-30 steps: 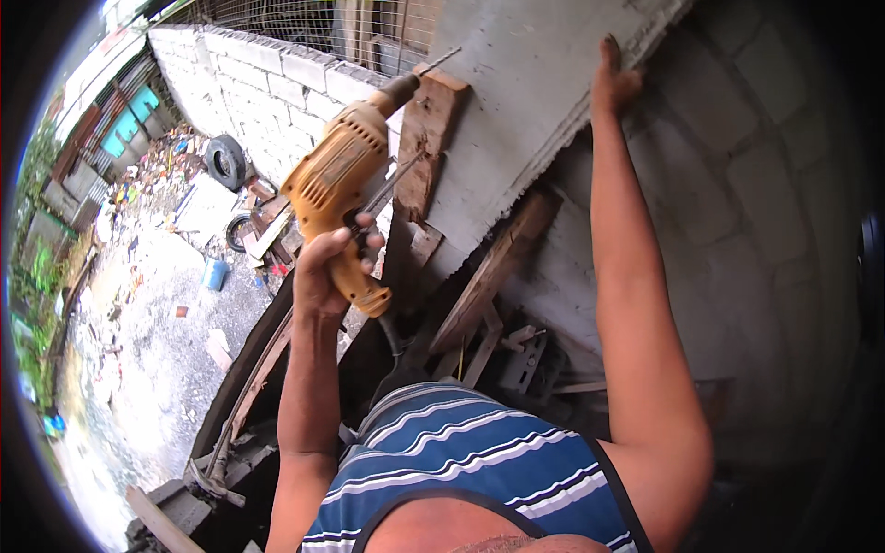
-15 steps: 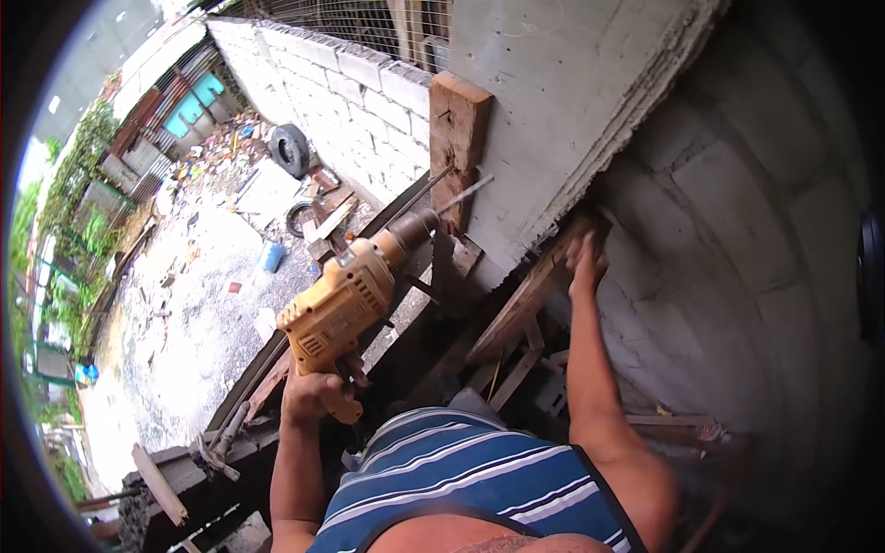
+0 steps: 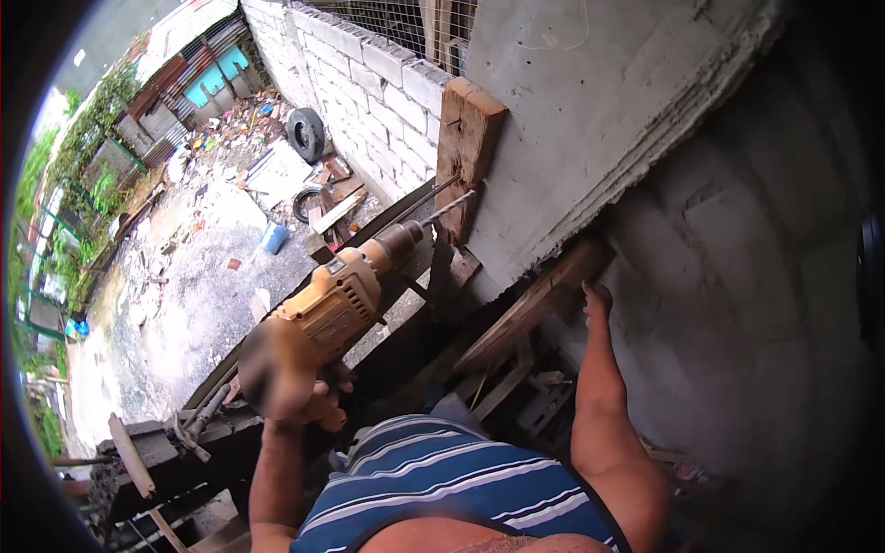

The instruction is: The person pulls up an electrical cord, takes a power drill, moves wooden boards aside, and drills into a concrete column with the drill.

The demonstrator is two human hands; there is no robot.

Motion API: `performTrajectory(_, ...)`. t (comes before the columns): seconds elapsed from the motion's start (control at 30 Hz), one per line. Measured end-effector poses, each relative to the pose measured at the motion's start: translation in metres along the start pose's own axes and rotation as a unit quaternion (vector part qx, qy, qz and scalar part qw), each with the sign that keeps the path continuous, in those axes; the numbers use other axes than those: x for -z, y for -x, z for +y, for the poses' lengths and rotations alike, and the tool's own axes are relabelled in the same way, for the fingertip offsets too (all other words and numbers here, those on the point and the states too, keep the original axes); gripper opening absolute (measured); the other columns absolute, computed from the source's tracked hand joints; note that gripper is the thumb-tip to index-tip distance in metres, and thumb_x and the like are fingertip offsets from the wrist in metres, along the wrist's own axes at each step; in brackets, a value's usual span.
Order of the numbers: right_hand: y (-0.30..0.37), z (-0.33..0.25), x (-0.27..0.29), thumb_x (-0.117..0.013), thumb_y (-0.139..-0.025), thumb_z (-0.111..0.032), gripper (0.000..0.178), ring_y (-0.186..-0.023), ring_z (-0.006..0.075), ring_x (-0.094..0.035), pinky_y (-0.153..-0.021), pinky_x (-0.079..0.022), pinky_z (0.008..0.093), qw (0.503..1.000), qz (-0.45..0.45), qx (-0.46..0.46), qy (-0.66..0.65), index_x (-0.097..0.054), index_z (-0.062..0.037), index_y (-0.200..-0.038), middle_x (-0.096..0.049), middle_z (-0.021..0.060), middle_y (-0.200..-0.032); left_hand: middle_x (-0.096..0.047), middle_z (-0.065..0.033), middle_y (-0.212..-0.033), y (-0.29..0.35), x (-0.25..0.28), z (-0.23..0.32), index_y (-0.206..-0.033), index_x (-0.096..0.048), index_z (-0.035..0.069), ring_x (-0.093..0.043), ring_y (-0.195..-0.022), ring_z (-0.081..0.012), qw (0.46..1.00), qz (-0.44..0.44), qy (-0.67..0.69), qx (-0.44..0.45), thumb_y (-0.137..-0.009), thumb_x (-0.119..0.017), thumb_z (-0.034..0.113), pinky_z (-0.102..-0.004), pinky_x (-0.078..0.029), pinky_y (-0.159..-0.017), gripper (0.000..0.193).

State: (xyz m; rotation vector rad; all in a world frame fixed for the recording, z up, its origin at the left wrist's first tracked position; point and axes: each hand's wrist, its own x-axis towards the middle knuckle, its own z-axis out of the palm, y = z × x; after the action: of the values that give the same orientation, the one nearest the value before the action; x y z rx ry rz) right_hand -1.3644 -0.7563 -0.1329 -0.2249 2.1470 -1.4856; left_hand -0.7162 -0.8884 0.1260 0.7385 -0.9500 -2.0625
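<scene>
A yellow-orange power drill [image 3: 336, 300] is in my left hand [image 3: 304, 398], whose fingers wrap round its handle; a blurred patch covers part of the drill's rear. The long thin drill bit [image 3: 447, 207] points up and right, its tip overlapping the lower part of an upright wooden block [image 3: 468, 138] against the concrete panel. Whether the tip touches the wood I cannot tell. My right hand [image 3: 597, 300] is at the shaded block wall, just below the end of a slanting wooden beam [image 3: 539, 304]. Its fingers look apart, with nothing seen in them.
A rough-edged concrete panel [image 3: 590, 120] rises ahead; a shaded block wall [image 3: 737, 276] stands at right. At lower left a hammer [image 3: 198, 424] lies on a ledge beside a wood strip [image 3: 132, 456]. Below are a tire [image 3: 306, 135], a blue container [image 3: 274, 238] and scattered debris.
The drill has shifted down and left, and its bit tip now overlaps the wooden block's lower part. My right hand has drawn back from the slanting beam's end.
</scene>
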Motion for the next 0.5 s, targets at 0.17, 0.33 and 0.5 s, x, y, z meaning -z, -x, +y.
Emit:
performTrajectory(0.17,-0.029,0.014,-0.008,-0.086,-0.076,-0.015,0.064,-0.113,0.0251,-0.06,-0.095,-0.044,0.0353,0.999,-0.001,0.027,0.027,-0.059,0.0049,-0.13,-0.065,0.0124,-0.127,-0.069,-0.0188,-0.093,0.014,-0.005,0.019,-0.128,-0.052,-0.008,-0.071,-0.074,-0.0286,0.998,0.057,-0.017,-0.021,-0.063,-0.082,0.017,-0.0308,-0.058,-0.053,0.075)
performTrajectory(0.33,-0.024,0.033,-0.028,-0.085,-0.073,-0.036,0.071,-0.127,0.0263,-0.044,-0.089,-0.039,0.0549,0.989,-0.116,-0.086,0.037,-0.058,-0.0164,-0.135,-0.055,0.0016,-0.137,-0.069,-0.02,-0.095,0.034,-0.011,0.025,-0.128,-0.051,-0.009,-0.072,-0.074,-0.0316,0.99,0.114,-0.024,-0.082,-0.063,-0.081,0.015,-0.0323,-0.059,-0.05,0.076)
performTrajectory(0.5,-0.044,0.059,-0.021,-0.084,-0.074,-0.04,0.066,-0.126,0.0245,-0.046,-0.096,-0.037,0.0538,0.984,-0.143,-0.105,0.016,-0.061,-0.0174,-0.131,-0.057,0.001,-0.136,-0.066,-0.0171,-0.099,0.048,-0.002,0.02,-0.133,-0.047,-0.01,-0.07,-0.073,-0.0272,0.975,0.167,-0.064,-0.129,-0.073,-0.078,0.022,-0.0283,-0.057,-0.046,0.075)
